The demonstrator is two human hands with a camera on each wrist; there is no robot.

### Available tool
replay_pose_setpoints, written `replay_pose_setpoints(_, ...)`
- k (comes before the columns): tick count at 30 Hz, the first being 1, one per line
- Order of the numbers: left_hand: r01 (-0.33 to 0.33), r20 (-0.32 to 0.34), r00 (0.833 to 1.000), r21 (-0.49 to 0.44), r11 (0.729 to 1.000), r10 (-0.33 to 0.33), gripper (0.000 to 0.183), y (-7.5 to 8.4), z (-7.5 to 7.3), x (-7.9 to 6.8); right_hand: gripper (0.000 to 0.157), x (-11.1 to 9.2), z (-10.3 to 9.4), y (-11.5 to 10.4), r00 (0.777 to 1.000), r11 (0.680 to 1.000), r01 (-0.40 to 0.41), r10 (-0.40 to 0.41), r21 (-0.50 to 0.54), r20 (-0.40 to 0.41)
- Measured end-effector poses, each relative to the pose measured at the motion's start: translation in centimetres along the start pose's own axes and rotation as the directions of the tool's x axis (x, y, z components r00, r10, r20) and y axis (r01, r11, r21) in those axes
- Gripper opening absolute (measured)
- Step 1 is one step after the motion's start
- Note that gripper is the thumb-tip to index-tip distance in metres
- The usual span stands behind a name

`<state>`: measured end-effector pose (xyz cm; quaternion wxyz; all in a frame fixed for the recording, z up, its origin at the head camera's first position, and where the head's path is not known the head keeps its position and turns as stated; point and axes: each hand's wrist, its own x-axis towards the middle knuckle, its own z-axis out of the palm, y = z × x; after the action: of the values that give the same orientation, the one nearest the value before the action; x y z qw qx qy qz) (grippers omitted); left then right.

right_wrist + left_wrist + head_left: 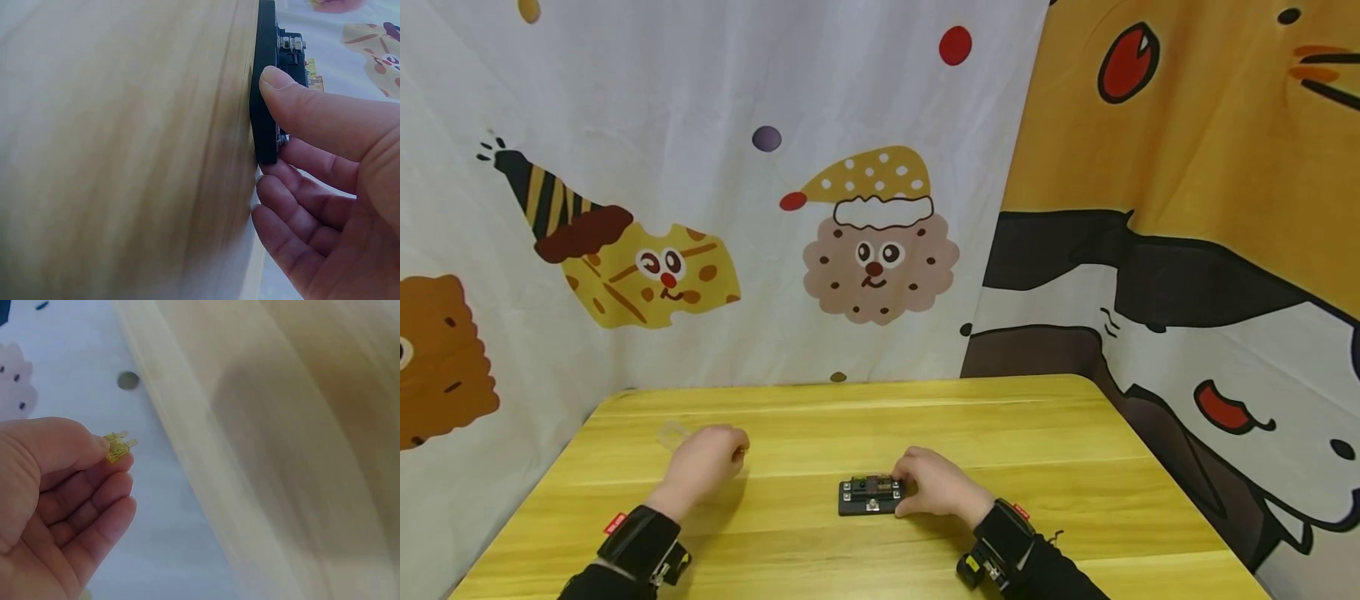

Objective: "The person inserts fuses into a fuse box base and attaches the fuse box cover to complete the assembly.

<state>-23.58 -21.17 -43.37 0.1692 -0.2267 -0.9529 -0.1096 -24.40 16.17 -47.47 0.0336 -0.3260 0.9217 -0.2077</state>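
Observation:
My left hand [703, 462] is raised above the left part of the table. Between thumb and forefinger it pinches a small translucent yellow blade fuse [117, 450], whose two prongs point away from the fingers. My right hand [938, 485] holds the right end of a black fuse block [856, 507], which lies flat on the table. In the right wrist view, the thumb presses against the edge of the block's base [267, 119] and the other fingers curl at its end. Metal screw terminals show on the block, with green-yellow and orange fuses [316, 82] seated on top.
A clear plastic piece or box [672, 434] lies behind my left hand; its shape is hard to make out. The wood-grain table [805, 558] reaches back to a printed cloth [700, 100] that hangs behind it and along the right side.

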Motion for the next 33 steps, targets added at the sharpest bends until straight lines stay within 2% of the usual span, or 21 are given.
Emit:
replay_pose_setpoints(5,-0.040,-0.034,0.999,-0.030,0.999,0.039,0.021,2.0,-0.1,0.9,0.041,0.0,0.0,-0.1,1.000,1.000,-0.005,0.005,0.002,0.000)
replay_pose_setpoints(12,-0.137,-0.067,0.989,-0.046,0.990,0.133,0.016,4.6,0.4,1.9,0.040,-0.1,0.0,-0.3,1.000,1.000,-0.003,0.003,-0.005,-0.005)
replay_pose_setpoints(20,-0.257,-0.063,0.966,-0.094,0.962,0.251,0.021,7.8,0.6,3.3,0.040,-0.1,-0.2,-0.4,1.000,1.000,0.004,-0.004,-0.011,0.000)
replay_pose_setpoints(25,-0.338,-0.077,0.941,-0.132,0.932,0.330,0.024,9.5,1.4,3.9,0.040,-0.1,-0.2,-0.3,1.000,1.000,0.012,-0.012,-0.004,-0.005)
replay_pose_setpoints(28,-0.371,-0.061,0.929,-0.128,0.920,0.366,0.027,10.4,2.0,4.2,0.040,-0.1,-0.2,-0.3,1.000,1.000,0.012,-0.012,-0.002,-0.009)
replay_pose_setpoints(33,-0.384,-0.014,0.923,-0.114,0.916,0.385,0.026,11.5,2.8,4.7,0.040,-0.1,-0.2,-0.4,1.000,1.000,0.020,-0.020,-0.006,-0.018)
